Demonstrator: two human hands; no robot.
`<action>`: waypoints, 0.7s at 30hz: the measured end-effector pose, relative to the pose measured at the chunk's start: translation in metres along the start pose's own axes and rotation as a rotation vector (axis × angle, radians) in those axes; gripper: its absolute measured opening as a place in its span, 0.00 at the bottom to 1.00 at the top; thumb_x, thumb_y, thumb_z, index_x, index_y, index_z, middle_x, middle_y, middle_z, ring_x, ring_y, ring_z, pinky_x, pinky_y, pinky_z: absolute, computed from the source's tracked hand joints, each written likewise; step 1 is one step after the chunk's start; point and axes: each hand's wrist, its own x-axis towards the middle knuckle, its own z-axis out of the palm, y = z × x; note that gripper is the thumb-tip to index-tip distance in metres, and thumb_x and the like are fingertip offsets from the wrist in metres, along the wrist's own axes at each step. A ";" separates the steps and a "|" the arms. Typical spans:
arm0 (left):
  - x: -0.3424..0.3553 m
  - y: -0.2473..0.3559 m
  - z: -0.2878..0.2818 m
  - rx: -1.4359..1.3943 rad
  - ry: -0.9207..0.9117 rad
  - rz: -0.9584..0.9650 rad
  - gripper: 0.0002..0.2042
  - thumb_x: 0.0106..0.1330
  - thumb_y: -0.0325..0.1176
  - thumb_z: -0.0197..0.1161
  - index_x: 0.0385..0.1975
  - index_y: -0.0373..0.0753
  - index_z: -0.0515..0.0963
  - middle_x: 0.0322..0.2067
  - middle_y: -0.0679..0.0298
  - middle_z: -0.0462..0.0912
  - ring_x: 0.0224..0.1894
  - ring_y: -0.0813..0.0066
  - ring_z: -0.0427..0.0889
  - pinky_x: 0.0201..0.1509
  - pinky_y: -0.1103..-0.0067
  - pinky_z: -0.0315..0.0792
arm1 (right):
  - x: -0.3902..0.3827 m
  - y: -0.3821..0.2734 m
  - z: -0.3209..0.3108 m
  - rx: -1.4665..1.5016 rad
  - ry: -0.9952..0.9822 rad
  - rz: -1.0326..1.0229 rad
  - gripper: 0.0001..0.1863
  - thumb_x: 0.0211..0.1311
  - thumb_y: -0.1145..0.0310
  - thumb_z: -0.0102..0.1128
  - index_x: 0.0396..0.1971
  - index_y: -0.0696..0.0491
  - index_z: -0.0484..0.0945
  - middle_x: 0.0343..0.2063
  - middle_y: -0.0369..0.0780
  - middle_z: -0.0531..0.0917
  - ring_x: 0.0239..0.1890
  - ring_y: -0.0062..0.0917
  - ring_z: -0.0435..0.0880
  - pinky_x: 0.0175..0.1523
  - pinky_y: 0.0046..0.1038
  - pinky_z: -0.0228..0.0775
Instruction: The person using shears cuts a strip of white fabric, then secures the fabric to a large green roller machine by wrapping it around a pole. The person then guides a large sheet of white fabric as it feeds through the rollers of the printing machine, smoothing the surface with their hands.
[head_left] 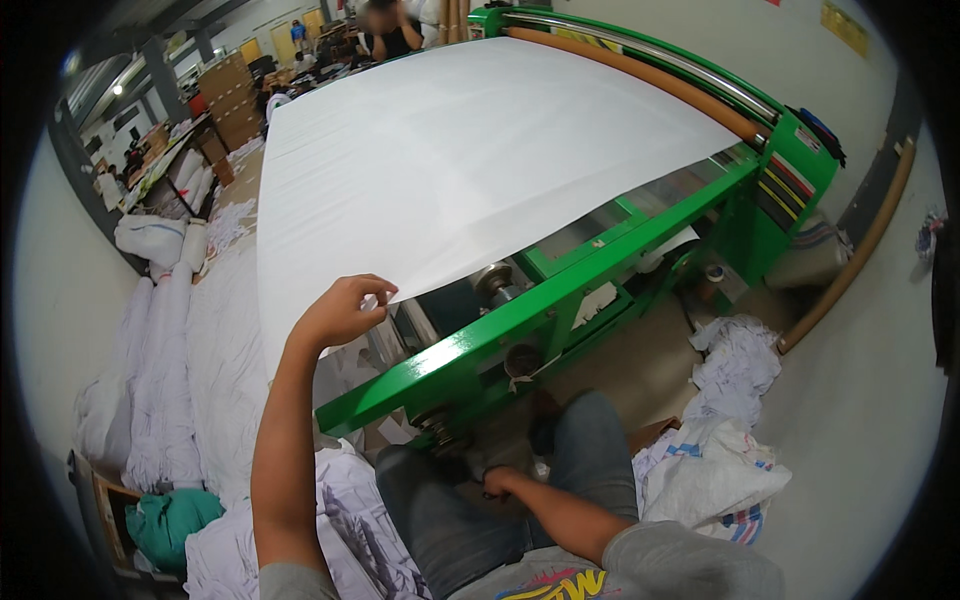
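Note:
My left hand (348, 308) is closed at the near edge of a wide white sheet (460, 140), thumb and finger pinched on it. The sheet lies over a green machine (620, 270) with metal rollers (495, 280) showing below its edge and a brown roll (640, 75) along the back. My right hand (502, 483) is low between my legs, closed on something dark that I cannot make out.
Piles of white cloth (220, 380) lie at left, with a green bundle (175, 525). Sacks and cloth (720, 460) sit at lower right. A cardboard tube (850, 280) leans at the right wall. A person (390, 30) is at the back, near stacked boxes (230, 105).

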 end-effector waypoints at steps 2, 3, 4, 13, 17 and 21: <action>0.001 0.000 0.002 -0.013 -0.011 0.017 0.12 0.62 0.32 0.61 0.39 0.31 0.84 0.52 0.52 0.89 0.56 0.56 0.86 0.64 0.61 0.79 | -0.002 -0.001 0.004 -0.049 0.006 -0.046 0.18 0.65 0.61 0.66 0.44 0.62 0.88 0.48 0.48 0.90 0.46 0.38 0.91 0.51 0.42 0.83; 0.001 0.000 0.002 -0.020 -0.012 0.022 0.12 0.62 0.32 0.61 0.38 0.31 0.84 0.53 0.53 0.88 0.56 0.56 0.86 0.64 0.60 0.78 | -0.002 -0.001 0.003 -0.085 -0.009 -0.075 0.18 0.65 0.61 0.67 0.44 0.62 0.88 0.48 0.48 0.90 0.46 0.39 0.91 0.50 0.42 0.83; 0.001 0.000 0.001 -0.025 -0.008 0.024 0.11 0.63 0.32 0.61 0.38 0.31 0.84 0.53 0.53 0.88 0.57 0.56 0.86 0.64 0.60 0.78 | -0.004 -0.003 -0.001 -0.128 -0.024 -0.107 0.18 0.65 0.61 0.67 0.44 0.62 0.88 0.47 0.48 0.90 0.46 0.39 0.91 0.50 0.42 0.83; 0.006 0.010 0.003 -0.055 -0.020 -0.033 0.08 0.64 0.32 0.62 0.33 0.33 0.81 0.54 0.56 0.89 0.57 0.58 0.86 0.64 0.60 0.78 | -0.004 0.000 0.010 0.015 0.047 0.020 0.19 0.68 0.60 0.64 0.51 0.56 0.89 0.53 0.46 0.89 0.48 0.41 0.90 0.48 0.45 0.86; -0.002 0.006 0.001 -0.028 0.020 -0.014 0.08 0.65 0.31 0.61 0.34 0.32 0.80 0.54 0.55 0.89 0.55 0.55 0.86 0.62 0.60 0.78 | -0.018 -0.009 -0.006 0.092 -0.085 -0.035 0.21 0.68 0.59 0.68 0.51 0.60 0.86 0.55 0.50 0.85 0.50 0.41 0.89 0.46 0.41 0.85; 0.002 0.008 0.003 -0.042 0.023 -0.006 0.08 0.66 0.31 0.62 0.34 0.32 0.80 0.53 0.56 0.90 0.55 0.56 0.86 0.62 0.61 0.78 | -0.012 -0.005 -0.002 0.215 -0.040 0.040 0.23 0.67 0.57 0.68 0.52 0.61 0.86 0.56 0.51 0.85 0.48 0.43 0.90 0.44 0.40 0.86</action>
